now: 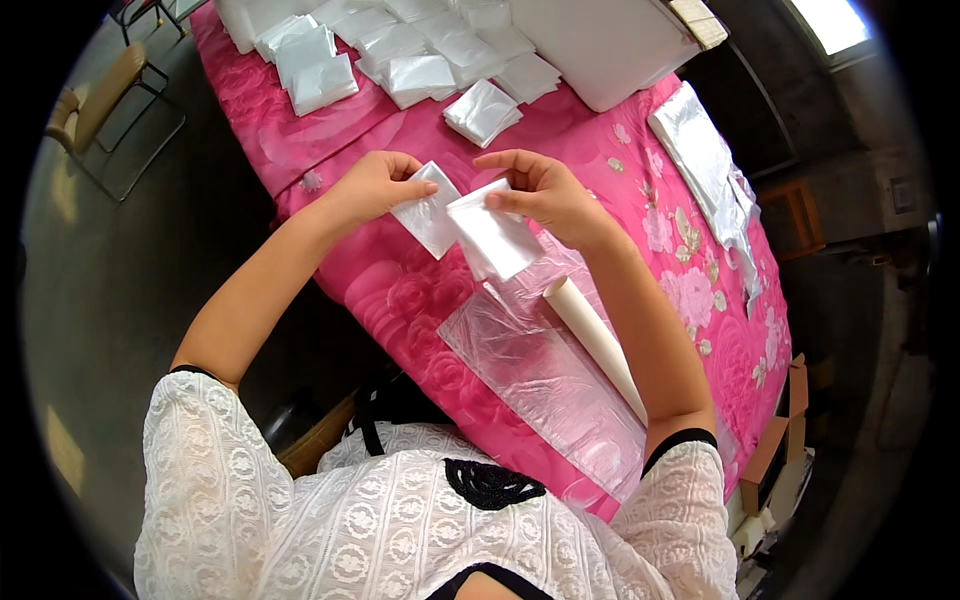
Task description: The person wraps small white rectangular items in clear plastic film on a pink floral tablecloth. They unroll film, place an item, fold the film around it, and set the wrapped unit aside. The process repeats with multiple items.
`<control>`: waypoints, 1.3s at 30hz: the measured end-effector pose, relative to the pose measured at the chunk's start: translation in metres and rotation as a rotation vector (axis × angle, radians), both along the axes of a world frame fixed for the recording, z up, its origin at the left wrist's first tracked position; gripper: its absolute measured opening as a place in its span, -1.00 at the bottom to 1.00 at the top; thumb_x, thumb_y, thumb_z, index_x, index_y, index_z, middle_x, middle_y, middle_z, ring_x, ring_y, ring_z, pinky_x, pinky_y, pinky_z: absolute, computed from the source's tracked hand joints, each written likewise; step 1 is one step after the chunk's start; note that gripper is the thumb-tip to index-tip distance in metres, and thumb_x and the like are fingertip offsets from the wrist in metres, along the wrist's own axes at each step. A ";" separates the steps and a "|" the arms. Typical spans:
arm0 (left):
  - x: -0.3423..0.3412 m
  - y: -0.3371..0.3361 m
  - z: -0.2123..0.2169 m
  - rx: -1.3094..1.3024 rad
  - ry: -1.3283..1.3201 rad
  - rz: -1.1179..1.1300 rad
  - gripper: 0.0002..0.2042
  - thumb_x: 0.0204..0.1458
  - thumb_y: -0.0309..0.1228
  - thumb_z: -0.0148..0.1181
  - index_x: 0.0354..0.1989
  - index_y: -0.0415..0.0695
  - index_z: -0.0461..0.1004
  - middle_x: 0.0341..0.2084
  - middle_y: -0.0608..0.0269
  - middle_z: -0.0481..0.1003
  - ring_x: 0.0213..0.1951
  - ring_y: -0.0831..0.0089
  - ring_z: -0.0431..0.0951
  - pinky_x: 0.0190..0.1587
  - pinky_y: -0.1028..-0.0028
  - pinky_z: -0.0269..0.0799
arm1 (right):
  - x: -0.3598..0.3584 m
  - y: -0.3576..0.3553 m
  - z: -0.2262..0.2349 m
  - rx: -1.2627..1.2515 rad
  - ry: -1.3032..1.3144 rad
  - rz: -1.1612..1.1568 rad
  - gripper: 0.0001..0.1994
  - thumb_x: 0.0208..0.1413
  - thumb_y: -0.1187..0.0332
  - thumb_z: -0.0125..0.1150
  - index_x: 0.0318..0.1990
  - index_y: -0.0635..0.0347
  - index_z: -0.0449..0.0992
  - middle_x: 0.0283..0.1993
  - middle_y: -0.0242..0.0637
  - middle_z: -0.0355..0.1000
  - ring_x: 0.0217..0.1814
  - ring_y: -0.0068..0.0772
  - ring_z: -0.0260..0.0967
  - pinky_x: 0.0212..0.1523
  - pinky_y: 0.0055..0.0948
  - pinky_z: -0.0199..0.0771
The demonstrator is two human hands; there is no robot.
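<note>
My left hand (385, 185) pinches a small folded clear plastic sheet (428, 215) between thumb and fingers. Close beside it, my right hand (545, 195) grips a stack of folded plastic sheets (497, 232), thumb on top and forefinger raised. Both pieces hang over the pink cloth, their near edges almost meeting. Beneath and nearer to me lies a large clear plastic sheet (530, 370), spread flat and wrinkled. A pale cardboard tube (595, 340) rests on that sheet, partly behind my right forearm.
Stacks of folded plastic sheets (415, 75) fill the table's far side, next to a white plastic bin (600, 50). A long folded plastic bundle (700, 165) lies at the right on the pink flowered tablecloth (690, 295). A chair (105, 95) stands far left; cardboard boxes (775, 450) sit beyond the right edge.
</note>
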State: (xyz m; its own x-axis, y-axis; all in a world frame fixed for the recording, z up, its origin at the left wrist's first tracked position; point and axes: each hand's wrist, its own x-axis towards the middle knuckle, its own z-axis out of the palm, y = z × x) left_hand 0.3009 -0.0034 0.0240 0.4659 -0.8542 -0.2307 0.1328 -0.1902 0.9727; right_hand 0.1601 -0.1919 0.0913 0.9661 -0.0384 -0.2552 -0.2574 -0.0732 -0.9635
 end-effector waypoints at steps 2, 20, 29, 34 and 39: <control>-0.002 -0.002 -0.005 0.043 0.077 -0.046 -0.76 0.04 -0.31 0.19 -0.26 -0.26 0.47 -0.43 0.30 0.51 -0.40 0.60 0.47 -0.34 0.55 0.38 | 0.011 0.015 -0.020 -0.065 -0.022 -0.010 -0.53 -0.04 0.48 0.28 0.07 0.29 0.34 -0.39 -0.47 0.39 -0.41 -0.75 0.28 -0.38 -0.70 0.29; -0.060 -0.006 0.030 -0.179 -1.298 -0.017 -0.57 -0.11 -0.51 0.17 0.01 -0.23 0.33 -0.02 0.05 0.36 0.03 0.09 0.32 0.10 0.27 0.20 | -0.213 0.021 -0.024 -1.058 -0.083 -0.411 -0.45 -0.10 0.27 0.30 0.08 0.23 0.34 0.02 -0.06 0.32 0.08 -0.06 0.24 0.09 -0.26 0.26; -0.265 -0.042 0.015 -0.425 -1.070 -0.617 -0.38 -0.14 -0.38 0.24 0.15 -0.23 0.18 0.18 -0.12 0.08 0.20 -0.06 0.10 0.21 0.17 0.04 | -0.366 0.074 -0.035 -1.117 0.337 -0.584 -0.46 -0.06 0.29 0.24 0.12 0.22 0.31 -0.11 -0.09 0.37 -0.04 -0.10 0.27 -0.04 -0.25 0.31; -0.338 -0.068 -0.008 -0.366 -1.168 -0.705 -0.23 -0.11 -0.17 0.22 0.26 -0.20 0.01 0.28 -0.23 -0.17 0.31 -0.19 -0.24 0.27 0.01 -0.17 | -0.400 0.089 -0.059 -0.970 0.048 -0.747 -0.57 0.03 0.25 0.10 0.04 0.29 0.35 -0.01 -0.01 0.33 0.08 -0.04 0.22 0.10 -0.19 0.21; -0.373 -0.094 -0.005 -0.500 -1.147 -0.890 -0.40 -0.12 -0.05 0.18 0.05 -0.20 0.31 0.25 -0.15 -0.04 0.30 -0.15 -0.20 0.24 -0.04 -0.16 | -0.525 0.033 -0.093 -1.492 0.244 -0.912 -0.57 0.10 0.25 -0.02 0.08 0.32 0.31 0.18 0.07 0.19 0.25 0.04 0.09 0.26 -0.13 0.02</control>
State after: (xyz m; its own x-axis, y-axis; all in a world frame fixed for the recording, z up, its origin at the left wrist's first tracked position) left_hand -0.0720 -0.0974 0.0187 -0.5006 -0.8222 0.2709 -0.6859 0.5676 0.4553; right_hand -0.3651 -0.1588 -0.0013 0.4545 -0.8078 0.3755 -0.8292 -0.5376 -0.1528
